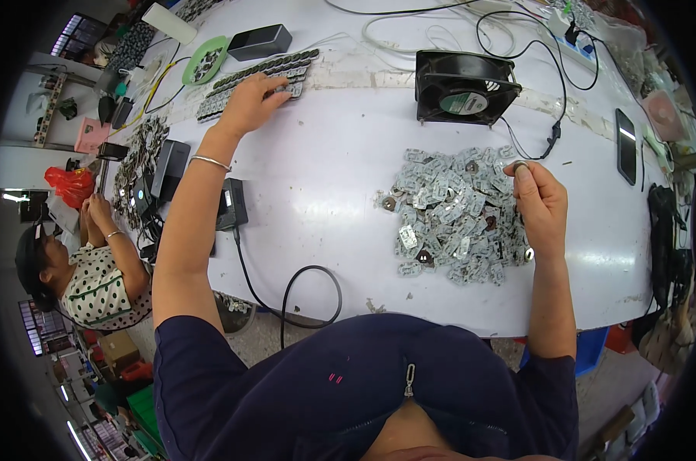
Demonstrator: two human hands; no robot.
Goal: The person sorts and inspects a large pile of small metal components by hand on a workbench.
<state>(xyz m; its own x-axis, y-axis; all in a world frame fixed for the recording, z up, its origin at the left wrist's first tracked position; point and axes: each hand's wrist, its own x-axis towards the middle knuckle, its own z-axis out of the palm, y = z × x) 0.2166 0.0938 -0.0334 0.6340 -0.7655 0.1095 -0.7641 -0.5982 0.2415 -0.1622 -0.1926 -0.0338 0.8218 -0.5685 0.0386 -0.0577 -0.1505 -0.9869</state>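
My left hand reaches to the back left, over neat rows of small dark and silvery metal parts. Its fingers are apart, their tips at the right end of the rows; I make out nothing held between them. At the right, my right hand pinches a small dark metal piece between thumb and forefinger. This hand is beside the right edge of a loose heap of small flat silvery metal parts. A few round brownish pieces lie among the heap.
A black box fan stands behind the heap. Near the rows are a green dish of parts and a black box. A phone lies far right. A black adapter trails a cable. A co-worker sits left.
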